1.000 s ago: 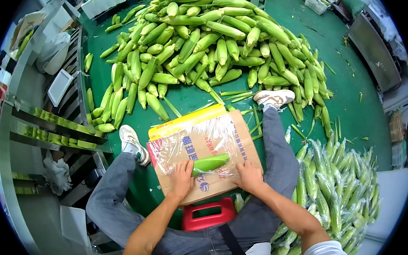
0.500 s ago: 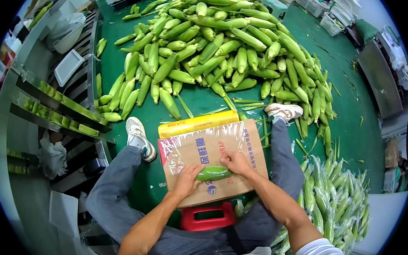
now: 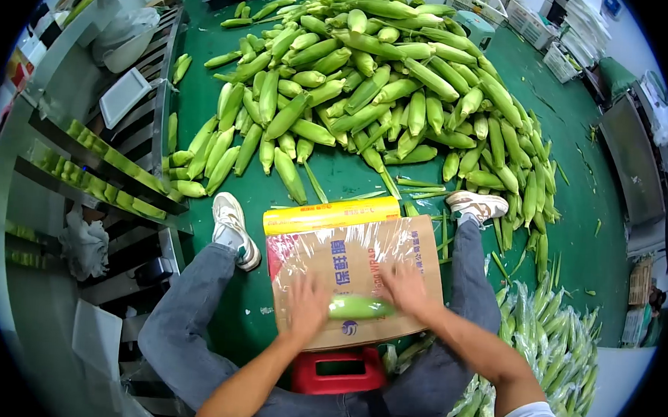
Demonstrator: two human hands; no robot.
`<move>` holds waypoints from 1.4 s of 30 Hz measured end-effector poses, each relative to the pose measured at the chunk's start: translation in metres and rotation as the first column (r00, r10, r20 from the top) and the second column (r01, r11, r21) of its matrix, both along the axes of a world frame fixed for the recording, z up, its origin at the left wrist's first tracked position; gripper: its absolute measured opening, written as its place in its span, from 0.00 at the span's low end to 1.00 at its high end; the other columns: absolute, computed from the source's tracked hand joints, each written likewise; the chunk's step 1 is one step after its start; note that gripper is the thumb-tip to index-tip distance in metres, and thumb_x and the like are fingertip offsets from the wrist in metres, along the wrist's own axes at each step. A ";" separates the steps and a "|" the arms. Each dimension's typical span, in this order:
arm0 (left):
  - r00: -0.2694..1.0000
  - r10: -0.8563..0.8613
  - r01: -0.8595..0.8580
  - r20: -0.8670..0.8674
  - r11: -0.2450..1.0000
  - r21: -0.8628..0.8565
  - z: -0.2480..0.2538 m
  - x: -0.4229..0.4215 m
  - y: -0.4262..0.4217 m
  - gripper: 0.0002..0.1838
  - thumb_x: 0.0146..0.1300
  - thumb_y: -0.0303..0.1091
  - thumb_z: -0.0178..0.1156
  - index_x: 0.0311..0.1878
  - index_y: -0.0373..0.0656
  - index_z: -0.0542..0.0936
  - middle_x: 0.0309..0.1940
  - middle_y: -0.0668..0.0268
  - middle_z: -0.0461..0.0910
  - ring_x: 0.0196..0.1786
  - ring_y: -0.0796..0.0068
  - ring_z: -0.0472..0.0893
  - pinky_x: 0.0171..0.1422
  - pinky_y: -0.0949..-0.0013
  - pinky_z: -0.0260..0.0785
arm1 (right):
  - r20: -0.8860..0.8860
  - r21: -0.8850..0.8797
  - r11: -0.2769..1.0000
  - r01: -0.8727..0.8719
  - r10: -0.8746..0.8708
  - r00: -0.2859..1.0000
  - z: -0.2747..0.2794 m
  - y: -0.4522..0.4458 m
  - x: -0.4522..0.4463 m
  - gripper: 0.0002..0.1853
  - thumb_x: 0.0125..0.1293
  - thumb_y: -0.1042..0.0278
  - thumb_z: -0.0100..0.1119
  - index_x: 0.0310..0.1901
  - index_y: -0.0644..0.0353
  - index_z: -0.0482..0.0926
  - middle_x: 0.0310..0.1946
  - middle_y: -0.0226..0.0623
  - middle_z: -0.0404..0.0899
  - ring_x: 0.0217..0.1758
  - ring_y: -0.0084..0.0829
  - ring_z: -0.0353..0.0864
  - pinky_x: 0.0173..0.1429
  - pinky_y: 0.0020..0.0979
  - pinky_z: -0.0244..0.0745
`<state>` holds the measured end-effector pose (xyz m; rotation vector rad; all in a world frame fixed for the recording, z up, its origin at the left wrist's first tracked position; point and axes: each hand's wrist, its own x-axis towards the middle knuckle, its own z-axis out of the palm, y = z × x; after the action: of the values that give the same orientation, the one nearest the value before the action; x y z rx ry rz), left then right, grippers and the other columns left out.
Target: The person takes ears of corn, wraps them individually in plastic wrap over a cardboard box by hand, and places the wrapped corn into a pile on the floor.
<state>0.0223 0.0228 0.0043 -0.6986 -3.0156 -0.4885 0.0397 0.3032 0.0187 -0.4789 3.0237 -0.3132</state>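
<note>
A green ear of corn [image 3: 360,308] lies across the lower part of a cardboard sheet [image 3: 377,331] between my two hands. Clear film covers part of the cardboard, and a yellow roll [image 3: 330,216] lies along its far edge. My left hand [image 3: 306,305] is at the left end of the corn, blurred by motion. Near the corn's right end is my right hand [image 3: 407,289], also smeared. Whether the fingers grip the film or the corn is unclear.
Beyond my feet rises a large heap of corn [image 3: 371,82] on the green floor [image 3: 582,221]. Wrapped ears [image 3: 546,348] are piled by my right leg. A red plastic container [image 3: 338,371] sits below the cardboard. Metal racks [image 3: 138,123] stand at left.
The view has shifted. My hands first held the film beside the corn, then closed in at its ends; now both are blurred, with the right hand slightly farther from the corn.
</note>
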 end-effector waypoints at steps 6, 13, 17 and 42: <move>0.945 -0.318 0.308 0.069 0.943 0.130 0.022 -0.079 0.044 0.29 0.56 0.34 0.69 0.62 0.40 0.75 0.54 0.53 0.75 0.58 0.50 0.74 0.64 0.53 0.67 | 0.465 -0.214 0.967 0.141 -0.026 0.885 0.013 -0.003 -0.127 0.17 0.70 0.52 0.60 0.49 0.58 0.81 0.49 0.46 0.82 0.59 0.46 0.78 0.55 0.48 0.74; 0.885 -0.359 0.254 0.297 0.906 0.339 0.009 -0.035 0.041 0.29 0.49 0.36 0.71 0.56 0.40 0.76 0.47 0.52 0.79 0.52 0.48 0.78 0.58 0.52 0.71 | 0.097 0.021 0.987 -0.162 0.159 0.982 0.019 -0.026 -0.060 0.21 0.78 0.49 0.45 0.56 0.56 0.79 0.61 0.38 0.77 0.70 0.38 0.71 0.67 0.54 0.68; 0.506 -0.619 0.462 0.601 0.783 0.417 0.027 0.030 0.034 0.29 0.57 0.44 0.70 0.62 0.49 0.77 0.44 0.47 0.83 0.50 0.42 0.81 0.56 0.50 0.73 | 0.185 0.018 0.992 -0.124 0.118 0.976 0.017 -0.030 -0.052 0.21 0.78 0.49 0.43 0.55 0.55 0.79 0.59 0.37 0.77 0.71 0.37 0.70 0.68 0.58 0.66; 0.638 -0.766 0.663 0.086 0.602 0.444 0.135 0.238 0.161 0.34 0.60 0.36 0.63 0.71 0.37 0.68 0.29 0.57 0.77 0.30 0.52 0.85 0.30 0.51 0.75 | 0.751 -0.561 -0.547 0.621 -0.651 0.105 0.146 0.154 0.288 0.19 0.74 0.52 0.58 0.26 0.51 0.70 0.17 0.26 0.65 0.22 0.28 0.69 0.30 0.34 0.69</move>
<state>0.2602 0.1836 0.1397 -1.9597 -2.5447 -1.2228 0.3280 0.4570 0.1644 1.9672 1.7940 -2.1975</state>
